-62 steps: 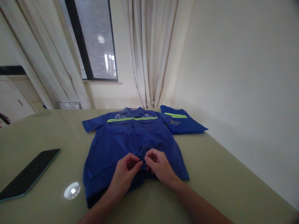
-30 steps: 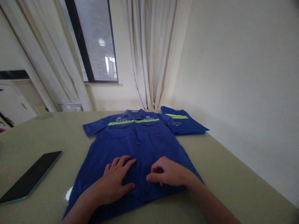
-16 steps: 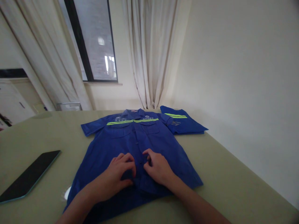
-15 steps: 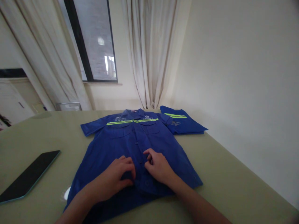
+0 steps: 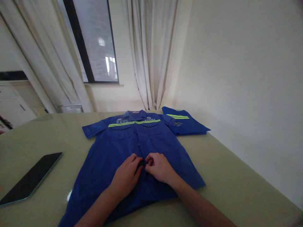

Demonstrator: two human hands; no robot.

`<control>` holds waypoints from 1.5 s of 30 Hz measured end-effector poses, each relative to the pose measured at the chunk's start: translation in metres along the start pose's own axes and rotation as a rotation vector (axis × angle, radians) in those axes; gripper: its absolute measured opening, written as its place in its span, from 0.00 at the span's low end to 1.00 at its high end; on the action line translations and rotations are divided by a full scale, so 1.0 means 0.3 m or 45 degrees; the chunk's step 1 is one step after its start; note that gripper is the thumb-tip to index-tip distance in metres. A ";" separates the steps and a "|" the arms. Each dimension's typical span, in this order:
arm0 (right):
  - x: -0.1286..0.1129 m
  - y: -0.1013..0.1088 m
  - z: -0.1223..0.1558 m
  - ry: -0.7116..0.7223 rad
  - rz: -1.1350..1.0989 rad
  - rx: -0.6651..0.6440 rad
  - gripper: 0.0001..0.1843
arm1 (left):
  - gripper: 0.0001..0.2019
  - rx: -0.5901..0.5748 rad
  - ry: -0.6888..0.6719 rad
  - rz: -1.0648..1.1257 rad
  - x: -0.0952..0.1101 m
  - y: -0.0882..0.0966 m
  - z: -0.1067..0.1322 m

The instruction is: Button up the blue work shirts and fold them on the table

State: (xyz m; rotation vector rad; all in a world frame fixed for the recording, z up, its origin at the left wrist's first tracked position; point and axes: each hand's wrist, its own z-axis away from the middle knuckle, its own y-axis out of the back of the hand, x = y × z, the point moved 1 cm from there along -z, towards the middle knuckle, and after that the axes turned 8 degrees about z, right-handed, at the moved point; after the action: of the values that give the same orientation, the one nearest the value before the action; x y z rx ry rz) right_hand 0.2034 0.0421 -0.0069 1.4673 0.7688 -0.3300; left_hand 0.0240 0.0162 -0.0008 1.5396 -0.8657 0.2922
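A blue short-sleeved work shirt (image 5: 118, 145) lies front up on the table, collar at the far end, with yellow-green reflective stripes across the chest. Along its button placket, below the chest pockets, both my hands meet. My left hand (image 5: 129, 171) pinches the placket edge between thumb and fingers. Just right of it, my right hand (image 5: 159, 167) is closed on the same front edge, thumb against forefinger. The button between the fingertips is hidden. One button (image 5: 138, 144) shows above the hands and another (image 5: 148, 190) below them.
A folded blue garment (image 5: 189, 124) with a similar stripe lies at the back right, by the shirt's sleeve. A dark flat tablet-like slab (image 5: 30, 178) rests on the pale green table (image 5: 227, 176) at left. Wall and curtains (image 5: 151, 56) stand behind.
My left hand has moved up and right to the placket and closed on it. My right hand's fingers, with the forefinger stretched before, have drawn together on the shirt edge.
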 end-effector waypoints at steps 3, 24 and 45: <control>-0.001 -0.002 -0.009 -0.076 -0.063 0.040 0.09 | 0.11 -0.052 0.069 -0.086 -0.001 -0.024 -0.028; -0.002 -0.023 -0.002 0.028 -0.430 0.132 0.06 | 0.05 0.089 -0.054 0.178 -0.057 -0.039 -0.019; -0.034 -0.015 0.029 0.117 -0.412 0.157 0.10 | 0.10 0.101 -0.178 -0.031 -0.052 -0.040 -0.006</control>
State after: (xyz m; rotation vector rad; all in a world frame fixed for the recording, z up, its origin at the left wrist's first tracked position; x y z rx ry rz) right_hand 0.1954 0.0308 -0.0046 1.4800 1.0793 -0.5669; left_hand 0.0219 0.0225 -0.0195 1.6585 -0.9536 0.2055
